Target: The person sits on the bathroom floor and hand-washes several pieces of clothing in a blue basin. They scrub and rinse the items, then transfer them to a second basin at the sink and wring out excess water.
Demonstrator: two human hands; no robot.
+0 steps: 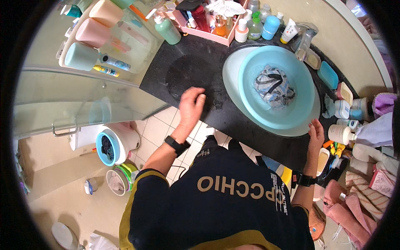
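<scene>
A light-blue plastic basin (247, 103) rests on the white oval sink (230, 73) set in a black countertop (215, 56). In its water lies a bunched wet cloth (272, 89), patterned pale blue, white and grey, with dark straps or trim on top. My left hand (192, 104) hovers around the counter's front edge beside a wet patch, empty, fingers loosely curled and thumb apart. To the lower right of the basin, my right hand (316, 132) is held near the sink's rim, fingers slightly bent. Nothing shows in it; whether it touches the sink, I cannot tell.
A faucet (304, 47) reaches toward the basin's far right. Pump bottles and a pink organizer (215, 36) line the back. Soap dishes (327, 75) and bottles crowd the right. A glass door (78, 103) stands at left; beyond are a small blue basin (101, 153) with dark cloth and stacked buckets (109, 184).
</scene>
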